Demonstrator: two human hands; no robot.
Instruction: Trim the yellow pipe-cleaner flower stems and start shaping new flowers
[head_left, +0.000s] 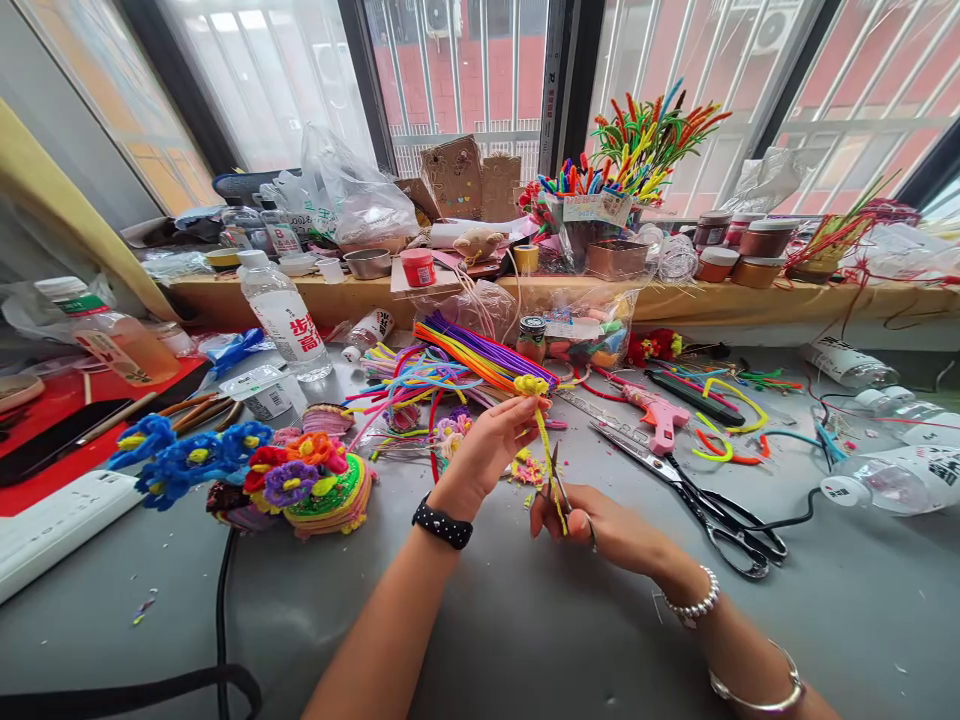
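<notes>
My left hand (499, 447) pinches a yellow pipe-cleaner flower (531, 385) just under its head, above the grey table. The flower's yellow stem (545, 450) hangs down toward my right hand (592, 525). A small pair of scissors (556, 478) is gripped in my right hand, its blades pointing up alongside the stem. Whether the blades touch the stem I cannot tell. Yellow and pink fuzz trimmings (527, 468) lie on the table behind the stem.
To the left sit finished blue flowers (199, 460) and a green-and-pink flower pot (330, 500). Purple and orange pipe cleaners (480, 350) lie behind my hands. On the right are large black-handled scissors (690, 490), a pink glue gun (660, 412) and plastic bottles (896, 480).
</notes>
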